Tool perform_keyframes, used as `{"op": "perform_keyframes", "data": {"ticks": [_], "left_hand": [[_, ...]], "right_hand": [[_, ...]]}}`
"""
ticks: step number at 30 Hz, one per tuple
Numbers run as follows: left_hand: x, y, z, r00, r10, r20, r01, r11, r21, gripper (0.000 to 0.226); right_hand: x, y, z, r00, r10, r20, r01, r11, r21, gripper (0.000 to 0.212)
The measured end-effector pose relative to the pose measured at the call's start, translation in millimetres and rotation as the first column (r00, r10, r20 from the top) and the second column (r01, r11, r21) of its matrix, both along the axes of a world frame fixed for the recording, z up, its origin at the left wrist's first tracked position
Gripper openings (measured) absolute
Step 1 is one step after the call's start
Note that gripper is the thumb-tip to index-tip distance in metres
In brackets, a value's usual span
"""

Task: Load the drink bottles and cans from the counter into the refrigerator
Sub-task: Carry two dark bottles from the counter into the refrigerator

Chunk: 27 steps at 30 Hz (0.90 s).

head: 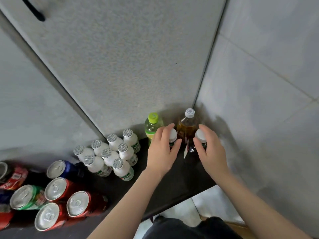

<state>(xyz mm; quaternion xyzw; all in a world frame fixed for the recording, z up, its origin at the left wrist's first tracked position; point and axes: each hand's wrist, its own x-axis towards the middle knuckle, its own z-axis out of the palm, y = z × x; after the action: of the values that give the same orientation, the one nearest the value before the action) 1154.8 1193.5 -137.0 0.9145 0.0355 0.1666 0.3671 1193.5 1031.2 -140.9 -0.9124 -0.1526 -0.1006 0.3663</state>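
Left bottle (173, 136) stands on the tabletop (172, 183), just left of the tea bottle (187, 128); right bottle (201, 136) stands just right of it. Left grip (161, 149) is curled round left bottle, right grip (210, 149) round right bottle. Cans (55, 188) stand well left.

Cans (57, 188) left of bottles (110, 152), on counter (172, 183)

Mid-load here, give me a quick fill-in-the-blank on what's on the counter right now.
The left hand grips a small green-labelled bottle by its ___ cap; the right hand grips a matching bottle.
The tall bottle of pale yellow drink has a ___ cap.
The small white foil-topped bottles number ___.
Missing: white; green; eight.
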Motion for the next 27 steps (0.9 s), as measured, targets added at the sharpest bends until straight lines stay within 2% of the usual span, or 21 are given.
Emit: {"op": "perform_keyframes", "data": {"ticks": [3,7,11,17,21,27], "left_hand": [[-1.6,7.2,-4.0,1.000,0.003,0.027,-0.005,0.999,0.051,0.041],[-11.1,11.2,-11.2,0.998,0.046,0.045,-0.048,0.998,0.040,0.036],[-26.3,14.1,-15.7,0.997,0.037,0.069,-0.037,0.999,0.008,0.038],[-47.0,18.5,-16.9,0.997,0.051,0.060,-0.051,0.999,0.006,0.037],[-64.7,15.0,-17.1,0.996,0.080,0.033,-0.081,0.996,0.025,0.037],[-97.4,7.0,-5.9,0.979,0.196,0.056,-0.199,0.979,0.050,0.040]], "right_hand": [[-1.2,0.9,0.7,1.000,-0.009,-0.006,0.009,1.000,-0.023,0.042],[-7.3,5.4,-1.2,0.998,-0.064,0.008,0.064,0.998,0.008,0.044],[-18.4,4.9,-10.0,0.988,-0.149,-0.031,0.151,0.986,0.067,0.052],[-28.7,8.9,-17.0,0.980,-0.189,-0.058,0.194,0.976,0.096,0.048],[-36.9,8.6,-20.6,0.982,-0.180,-0.049,0.185,0.977,0.102,0.054],[-42.0,-4.5,-19.7,0.994,-0.101,-0.053,0.106,0.989,0.105,0.044]]}}
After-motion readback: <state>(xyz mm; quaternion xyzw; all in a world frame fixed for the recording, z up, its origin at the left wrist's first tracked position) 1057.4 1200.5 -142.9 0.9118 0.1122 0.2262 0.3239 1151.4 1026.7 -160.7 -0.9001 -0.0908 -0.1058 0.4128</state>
